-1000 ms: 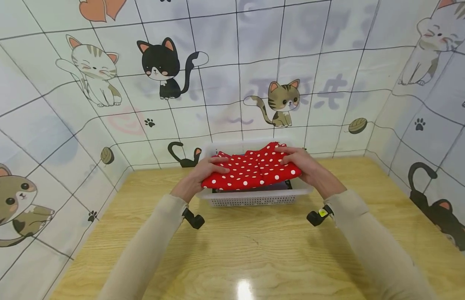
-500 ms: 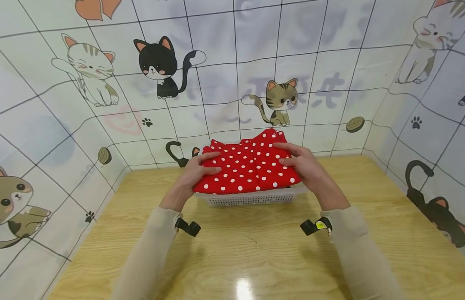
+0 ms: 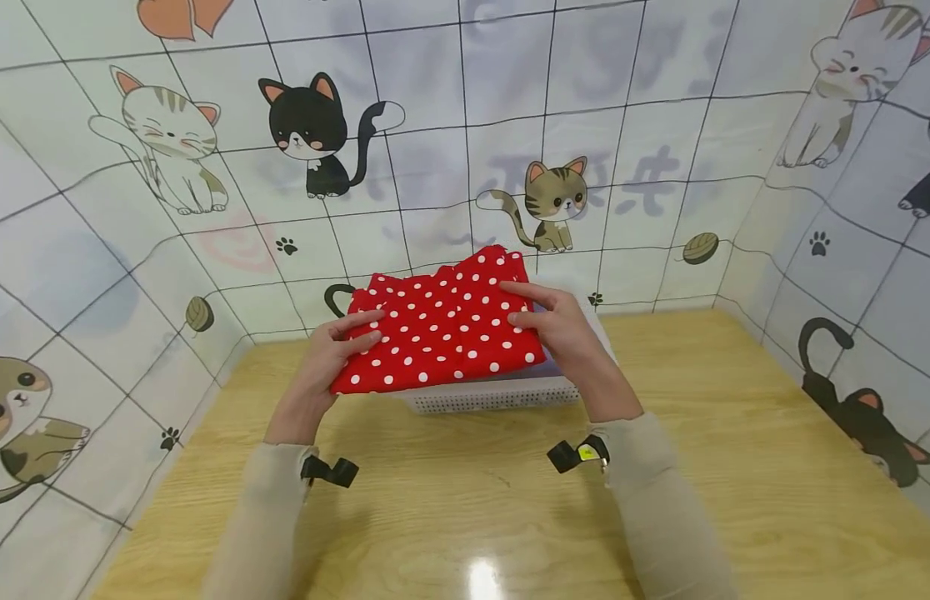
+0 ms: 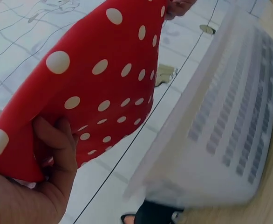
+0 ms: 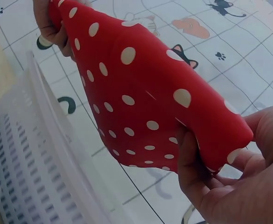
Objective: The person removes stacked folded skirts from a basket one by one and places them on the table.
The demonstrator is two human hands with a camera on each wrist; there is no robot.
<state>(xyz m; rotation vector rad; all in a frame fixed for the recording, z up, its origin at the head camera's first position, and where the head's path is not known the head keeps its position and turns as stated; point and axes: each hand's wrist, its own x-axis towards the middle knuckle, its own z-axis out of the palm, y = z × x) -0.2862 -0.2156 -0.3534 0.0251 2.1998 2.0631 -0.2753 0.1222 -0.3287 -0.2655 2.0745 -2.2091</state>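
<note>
A folded red polka-dot cloth (image 3: 435, 325) with white spots and an uneven far edge is held up between both hands, overlapping the basket in the head view. My left hand (image 3: 326, 362) grips its left side, thumb on top and fingers curled underneath, as the left wrist view shows. The right hand (image 3: 562, 329) pinches the opposite side, its fingers (image 5: 187, 158) folded round the cloth's corner. Behind and below the cloth stands a white plastic basket (image 3: 502, 393) with perforated walls. Something purplish (image 3: 547, 362) shows inside it; most of the interior is hidden by the cloth.
The basket stands on a light wood table (image 3: 465, 492), close to the back wall (image 3: 435, 125), which is covered with a cat-print tile pattern. More of this covering rises at the left and right sides. Each wrist wears a black camera mount (image 3: 330, 472).
Both hands have lifted the red cloth up out of the basket and carried it to the left. More of the basket's right side now shows. The basket has stayed on the table.
</note>
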